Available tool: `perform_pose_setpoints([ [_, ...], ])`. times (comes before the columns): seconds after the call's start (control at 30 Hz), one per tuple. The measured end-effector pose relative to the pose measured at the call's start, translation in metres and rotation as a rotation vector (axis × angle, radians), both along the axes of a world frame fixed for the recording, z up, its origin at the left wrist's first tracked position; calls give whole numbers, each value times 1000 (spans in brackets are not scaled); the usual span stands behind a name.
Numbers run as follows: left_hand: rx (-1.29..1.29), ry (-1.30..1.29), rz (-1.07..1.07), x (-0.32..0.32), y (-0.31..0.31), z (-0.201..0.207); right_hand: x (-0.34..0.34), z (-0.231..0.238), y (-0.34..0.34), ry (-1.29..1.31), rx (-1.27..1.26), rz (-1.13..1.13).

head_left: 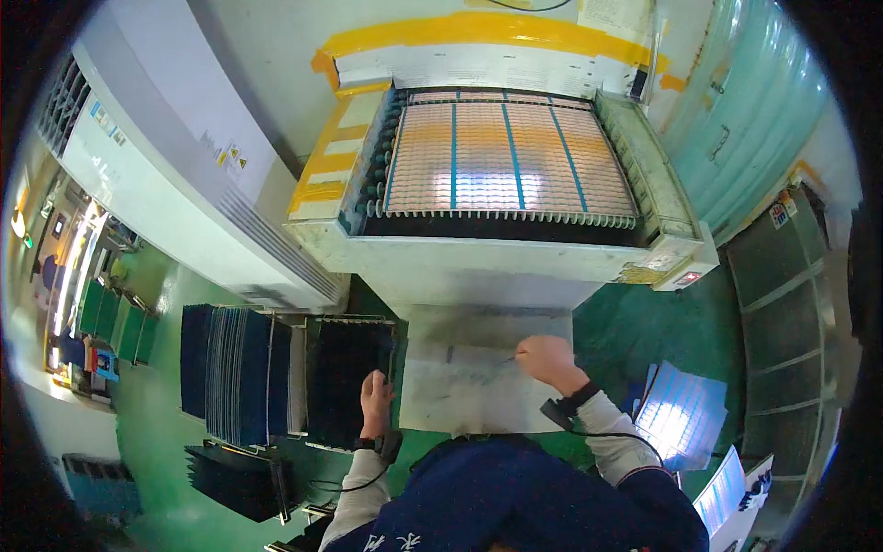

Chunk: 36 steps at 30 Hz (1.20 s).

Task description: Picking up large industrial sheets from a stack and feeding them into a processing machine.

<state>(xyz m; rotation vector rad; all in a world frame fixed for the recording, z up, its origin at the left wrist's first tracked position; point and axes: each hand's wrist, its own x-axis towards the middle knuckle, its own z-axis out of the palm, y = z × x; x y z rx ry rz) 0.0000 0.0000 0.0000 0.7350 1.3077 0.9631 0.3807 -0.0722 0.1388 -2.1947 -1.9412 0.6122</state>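
Note:
My right hand (549, 362) is over the pale board (478, 396) in front of me, its fingers closed. A small dark tip shows at the fingertips, too small to name. My left hand (375, 405) is at the right edge of a wire rack (395, 354) of dark panels (345, 377). Its fingers look curled, and what they hold, if anything, is hidden. Beyond both hands stands a roller conveyor machine (478, 267). On its rollers lies a shiny, copper-toned patterned sheet (478, 152) with teal stripes.
Another rack of upright dark panels (239, 368) stands to the left, with more dark sheets (235, 478) below it. Shiny patterned sheets (682, 414) lie low on the right. A tall white cabinet (184, 156) rises at left; a grey metal frame (782, 340) stands far right.

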Motion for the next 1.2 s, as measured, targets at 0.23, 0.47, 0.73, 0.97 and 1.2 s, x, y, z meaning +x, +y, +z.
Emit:
perform_pose_setpoints([
  [0.23, 34, 192, -212, -86, -28, -161, 41, 66, -34, 431, 198, -330],
  [0.47, -422, -193, -168, -40, -33, -124, 56, 71, -87, 1345, 627, -904],
  [0.73, 120, 184, -545, -46, -17, -149, -4, 30, -99, 465, 459, -109],
  [0.97, -498, -427, -267, -72, -11, -206, -25, 6, -93, 1960, 221, -798],
  [1.2, -402, -219, -290, -66, -20, -172, -28, -3, -90, 2061, 168, -863],
])
